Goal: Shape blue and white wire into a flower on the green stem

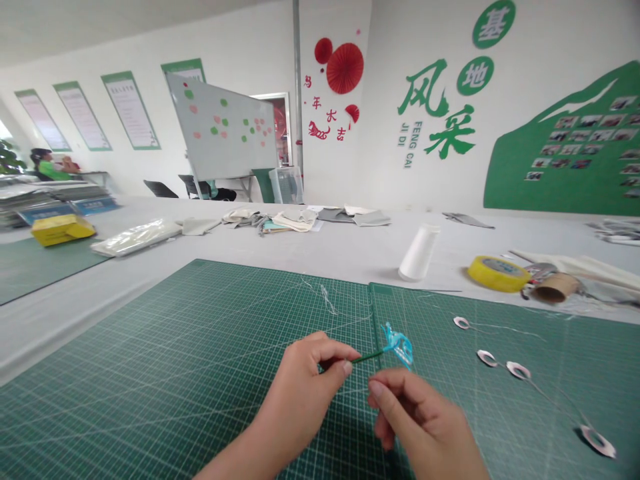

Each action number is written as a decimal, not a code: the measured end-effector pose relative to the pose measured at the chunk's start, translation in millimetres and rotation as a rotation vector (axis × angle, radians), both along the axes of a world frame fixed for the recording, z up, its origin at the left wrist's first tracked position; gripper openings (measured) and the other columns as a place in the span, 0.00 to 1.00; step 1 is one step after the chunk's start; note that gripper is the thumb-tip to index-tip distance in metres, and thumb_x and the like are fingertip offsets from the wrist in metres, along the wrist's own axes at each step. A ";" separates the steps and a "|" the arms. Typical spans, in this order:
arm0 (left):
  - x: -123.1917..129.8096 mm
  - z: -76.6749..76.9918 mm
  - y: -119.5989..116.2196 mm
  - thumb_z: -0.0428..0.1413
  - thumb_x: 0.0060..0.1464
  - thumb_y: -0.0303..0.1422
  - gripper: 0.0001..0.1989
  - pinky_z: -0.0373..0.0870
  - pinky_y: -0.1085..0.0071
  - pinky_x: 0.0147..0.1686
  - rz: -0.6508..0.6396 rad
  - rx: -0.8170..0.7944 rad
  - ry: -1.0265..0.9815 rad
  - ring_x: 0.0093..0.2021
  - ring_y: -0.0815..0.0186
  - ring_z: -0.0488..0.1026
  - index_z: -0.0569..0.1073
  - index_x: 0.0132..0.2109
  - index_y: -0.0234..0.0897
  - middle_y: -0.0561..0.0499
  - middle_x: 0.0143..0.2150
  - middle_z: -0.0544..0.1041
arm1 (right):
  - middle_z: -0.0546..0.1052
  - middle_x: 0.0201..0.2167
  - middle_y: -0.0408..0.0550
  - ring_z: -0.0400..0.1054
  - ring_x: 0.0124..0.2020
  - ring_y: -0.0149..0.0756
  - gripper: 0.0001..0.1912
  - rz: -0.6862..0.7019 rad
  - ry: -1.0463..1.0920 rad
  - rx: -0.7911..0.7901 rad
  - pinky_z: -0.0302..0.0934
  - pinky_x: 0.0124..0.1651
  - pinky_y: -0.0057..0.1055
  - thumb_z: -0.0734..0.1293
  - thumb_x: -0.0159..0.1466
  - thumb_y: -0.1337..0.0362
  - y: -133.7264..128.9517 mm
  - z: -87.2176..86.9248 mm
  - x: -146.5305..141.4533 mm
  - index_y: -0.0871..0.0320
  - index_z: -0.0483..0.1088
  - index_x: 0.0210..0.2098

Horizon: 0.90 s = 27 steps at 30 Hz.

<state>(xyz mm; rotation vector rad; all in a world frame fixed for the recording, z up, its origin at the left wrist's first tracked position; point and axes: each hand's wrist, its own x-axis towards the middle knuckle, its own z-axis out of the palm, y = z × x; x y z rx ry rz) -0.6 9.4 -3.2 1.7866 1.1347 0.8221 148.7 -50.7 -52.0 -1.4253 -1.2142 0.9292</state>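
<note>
Between the thumb and forefinger of my left hand (313, 373) is a thin green stem (368, 358). At the stem's right end sits a light blue looped flower (399, 345), above the cutting mats. My right hand (417, 417) is just below the flower, its thumb and forefinger pressed together and the other fingers curled. Whatever might be in that pinch is too small to make out. Several small white rings with threads, one of them a ring (519, 371), lie on the right green mat (450, 353).
The left green mat (165, 347) covers the near table. Behind the mats stand a white thread cone (420, 253), a yellow tape roll (499, 274) and a cardboard tube (555, 288). Fabric pieces (295, 220) lie farther back. At far left are a yellow packet (63, 229) and a seated person (50, 167).
</note>
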 end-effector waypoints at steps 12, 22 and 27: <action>-0.1 -2.4 -1.4 0.53 0.52 0.25 0.10 0.65 0.69 0.35 -0.001 0.030 0.031 0.32 0.66 0.70 0.80 0.35 0.40 0.52 0.30 0.75 | 0.76 0.29 0.48 0.69 0.30 0.39 0.07 -0.006 -1.062 0.707 0.60 0.35 0.35 0.64 0.60 0.71 -5.0 -0.8 9.4 0.58 0.72 0.37; -1.0 -11.1 -6.6 0.50 0.58 0.25 0.13 0.65 0.69 0.35 -0.082 0.329 0.267 0.34 0.66 0.70 0.78 0.39 0.42 0.52 0.32 0.73 | 0.79 0.28 0.47 0.63 0.35 0.44 0.07 -0.235 -1.363 0.784 0.51 0.38 0.41 0.66 0.59 0.70 -11.8 14.5 10.3 0.55 0.73 0.36; -1.4 -11.7 -6.9 0.47 0.59 0.23 0.15 0.61 0.70 0.30 -0.199 0.491 0.468 0.32 0.65 0.67 0.78 0.39 0.41 0.51 0.30 0.71 | 0.77 0.29 0.48 0.63 0.35 0.44 0.06 -0.183 -1.276 0.729 0.50 0.40 0.42 0.66 0.59 0.68 -6.9 15.7 14.5 0.56 0.73 0.36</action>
